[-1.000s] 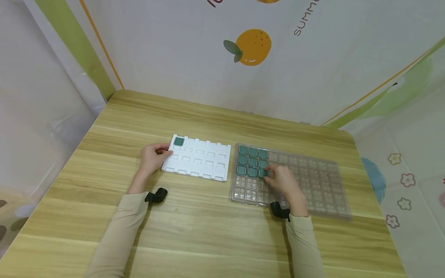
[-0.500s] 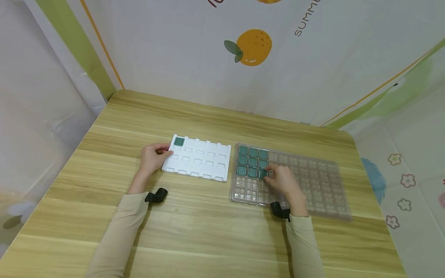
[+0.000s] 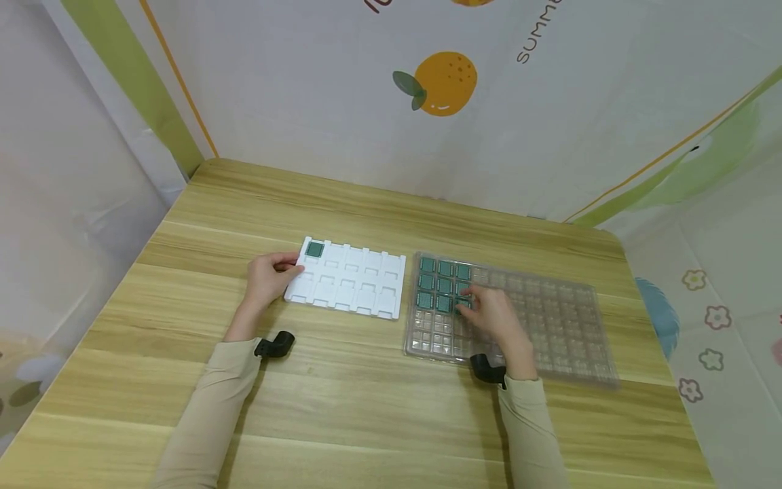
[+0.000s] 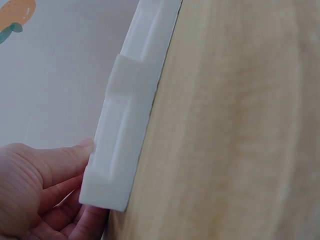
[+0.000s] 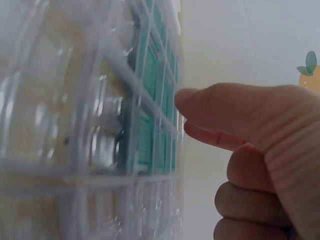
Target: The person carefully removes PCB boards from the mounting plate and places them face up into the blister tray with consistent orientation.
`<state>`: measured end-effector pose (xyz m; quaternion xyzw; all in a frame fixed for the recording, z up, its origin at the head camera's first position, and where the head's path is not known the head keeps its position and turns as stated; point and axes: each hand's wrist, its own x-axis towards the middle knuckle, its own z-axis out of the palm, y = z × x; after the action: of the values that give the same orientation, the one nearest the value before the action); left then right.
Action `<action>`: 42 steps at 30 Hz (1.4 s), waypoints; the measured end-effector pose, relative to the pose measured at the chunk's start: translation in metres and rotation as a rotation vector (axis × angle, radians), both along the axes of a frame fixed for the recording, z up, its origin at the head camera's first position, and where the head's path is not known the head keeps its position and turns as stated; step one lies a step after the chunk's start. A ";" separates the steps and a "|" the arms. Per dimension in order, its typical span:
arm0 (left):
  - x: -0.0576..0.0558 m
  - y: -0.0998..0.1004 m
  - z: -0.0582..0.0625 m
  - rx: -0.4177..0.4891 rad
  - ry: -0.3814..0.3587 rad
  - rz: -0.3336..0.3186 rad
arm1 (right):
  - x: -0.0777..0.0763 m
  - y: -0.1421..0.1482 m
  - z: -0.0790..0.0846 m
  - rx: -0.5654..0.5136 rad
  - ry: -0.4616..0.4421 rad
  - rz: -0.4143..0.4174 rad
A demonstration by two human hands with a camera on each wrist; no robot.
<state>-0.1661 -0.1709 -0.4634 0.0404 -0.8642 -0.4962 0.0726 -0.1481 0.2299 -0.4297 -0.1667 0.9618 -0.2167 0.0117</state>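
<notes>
A white plastic tray [image 3: 360,278] with shallow pockets lies on the table, a green square chip [image 3: 314,249] in its far left pocket. My left hand [image 3: 267,277] pinches the tray's left edge, thumb on top and fingers below, as the left wrist view shows too. To the right lies a clear plastic tray [image 3: 563,326] with a block of several green chips [image 3: 444,285] in its pockets. Over the near right chip of that block [image 3: 462,304] is my right hand [image 3: 496,314], thumb and index fingertips at the chip's sides. I cannot tell whether they grip it.
Both trays stand on a wood-grain table [image 3: 342,407], a narrow strip of wood between them. Behind the table hangs a white sheet [image 3: 305,102] with fruit prints. A black wrist camera [image 3: 275,344] sits on the left sleeve, another [image 3: 487,369] on the right.
My right hand has shifted slightly left over the clear tray, its fingertips now further across the near right chip. The left hand and the white tray have stayed in place.
</notes>
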 end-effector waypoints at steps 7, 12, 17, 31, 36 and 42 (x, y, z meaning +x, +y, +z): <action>0.000 0.000 0.000 0.001 -0.003 0.000 | -0.002 -0.009 0.003 -0.032 0.001 0.015; -0.001 0.000 0.000 0.000 -0.009 0.001 | -0.005 -0.016 0.005 -0.028 0.003 0.038; -0.001 0.000 0.000 -0.002 -0.017 -0.001 | -0.006 -0.024 0.007 -0.033 -0.033 0.046; -0.002 0.000 -0.001 -0.006 -0.015 0.002 | -0.010 -0.047 0.010 -0.038 -0.038 0.089; -0.002 -0.001 -0.002 -0.005 -0.016 0.000 | -0.013 -0.059 0.012 -0.065 -0.040 0.114; -0.001 -0.001 -0.001 0.005 -0.023 0.002 | -0.016 -0.074 0.016 -0.099 -0.022 0.151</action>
<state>-0.1672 -0.1717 -0.4649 0.0470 -0.8638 -0.4977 0.0631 -0.1644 0.1558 -0.4136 -0.2366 0.9344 -0.2645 0.0304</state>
